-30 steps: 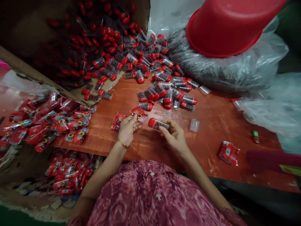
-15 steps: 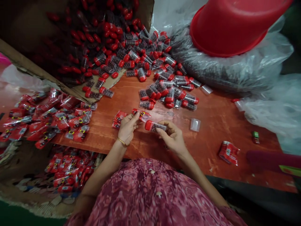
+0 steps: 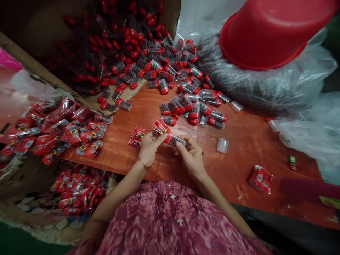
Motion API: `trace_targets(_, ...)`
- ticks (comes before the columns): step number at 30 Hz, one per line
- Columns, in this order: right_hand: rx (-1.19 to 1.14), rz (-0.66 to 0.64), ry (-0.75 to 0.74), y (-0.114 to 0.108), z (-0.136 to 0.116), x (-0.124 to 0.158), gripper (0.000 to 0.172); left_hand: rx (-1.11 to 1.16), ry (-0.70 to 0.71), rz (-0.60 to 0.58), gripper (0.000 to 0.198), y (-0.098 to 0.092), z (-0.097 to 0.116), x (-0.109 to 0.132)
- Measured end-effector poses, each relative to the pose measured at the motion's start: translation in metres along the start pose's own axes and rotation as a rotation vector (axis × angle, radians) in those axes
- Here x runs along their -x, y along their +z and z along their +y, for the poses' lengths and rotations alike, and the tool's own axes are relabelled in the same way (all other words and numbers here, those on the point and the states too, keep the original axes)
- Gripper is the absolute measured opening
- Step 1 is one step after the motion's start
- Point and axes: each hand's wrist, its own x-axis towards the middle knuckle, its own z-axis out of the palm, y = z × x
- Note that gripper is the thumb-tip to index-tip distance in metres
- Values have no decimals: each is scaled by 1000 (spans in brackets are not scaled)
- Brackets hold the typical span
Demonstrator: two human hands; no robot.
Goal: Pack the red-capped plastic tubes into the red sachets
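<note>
My left hand (image 3: 150, 145) pinches a red printed plastic sleeve (image 3: 160, 126) between thumb and fingers. Closed around the clear end of a small red-capped tube (image 3: 177, 140) filled with dark beads is my right hand (image 3: 191, 154). The tube's capped end meets the sleeve, and the cap is covered by it or by the left fingers; I cannot tell how far inside it sits. A small stack of flat red sleeves (image 3: 136, 134) lies just beyond my left hand. Several filled tubes (image 3: 193, 106) are piled on the table ahead.
A cardboard box (image 3: 34, 60) spills many red-capped tubes at the back left. Packed red sleeves (image 3: 71, 132) heap at left, more in a lower box (image 3: 79, 191). A red tub (image 3: 262, 35) rests on a plastic bag (image 3: 252, 83). A clear cap (image 3: 222, 145) lies at right.
The tube and the sleeve, apart before, now meet, with the tube's red cap end at the sleeve. My hands have drawn closer together. The whole view has shifted slightly.
</note>
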Motion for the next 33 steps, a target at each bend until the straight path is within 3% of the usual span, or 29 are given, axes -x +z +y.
trace_targets(4, -36, 52, -24, 11, 2, -3, 25, 72, 10, 45, 38, 5, -6, 0)
trace_targets(11, 5, -36, -42, 22, 0, -15, 27, 69, 4, 25, 27, 0, 1, -8)
trace_targets(17, 54, -58, -113, 27, 2, -11, 19, 152, 35, 37, 28, -7, 2, -11)
trace_targets(22, -39, -17, -40, 41, 1, -13, 24, 151, 54, 52, 33, -4, -1, -5)
trace_targets(30, -193, -97, 8, 48, 0, -22, 35, 162, -49, -59, 36, -9, 8, -3)
trace_targets(33, -189, -264, 28, 44, -1, -26, 37, 163, -29, -22, 35, -15, 14, -6)
